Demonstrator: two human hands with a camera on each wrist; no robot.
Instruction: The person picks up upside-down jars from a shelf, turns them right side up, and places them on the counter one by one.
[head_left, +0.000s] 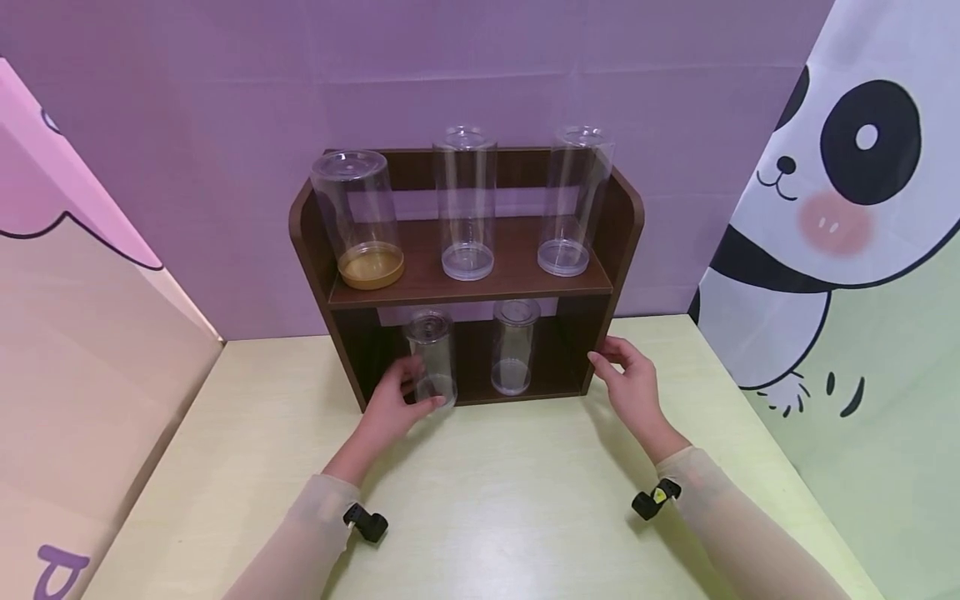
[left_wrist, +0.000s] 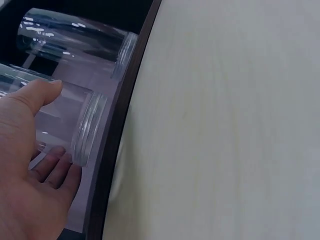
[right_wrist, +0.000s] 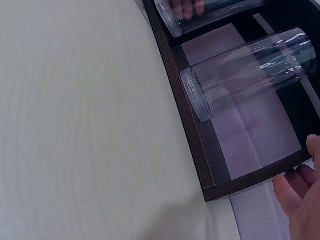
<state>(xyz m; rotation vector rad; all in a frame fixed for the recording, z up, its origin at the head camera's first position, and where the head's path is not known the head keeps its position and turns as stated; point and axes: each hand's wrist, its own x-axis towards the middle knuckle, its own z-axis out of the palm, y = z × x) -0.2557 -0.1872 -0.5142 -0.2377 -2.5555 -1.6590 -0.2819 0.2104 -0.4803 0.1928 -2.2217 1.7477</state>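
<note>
The left hand (head_left: 393, 402) grips a clear jar (head_left: 437, 360) low in a brown rack (head_left: 517, 258); the right hand (head_left: 632, 382) touches the rack's right side.

On the pale wood-grained table (head_left: 495, 492) before me stands a dark brown wooden two-tier shelf (head_left: 516, 260): three clear cylindrical jars (head_left: 467, 200) above, two more below (head_left: 514, 354). My left hand (head_left: 392, 406) is around the lower left jar (head_left: 439, 358), seemingly at the front edge; my right hand (head_left: 633, 387) touches the right side.

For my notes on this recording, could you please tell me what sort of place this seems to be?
Probably a staged tabletop corner: a pale table stands before a purple backdrop and a panda-printed panel, with a dark shelf unit holding clear containers.
</note>
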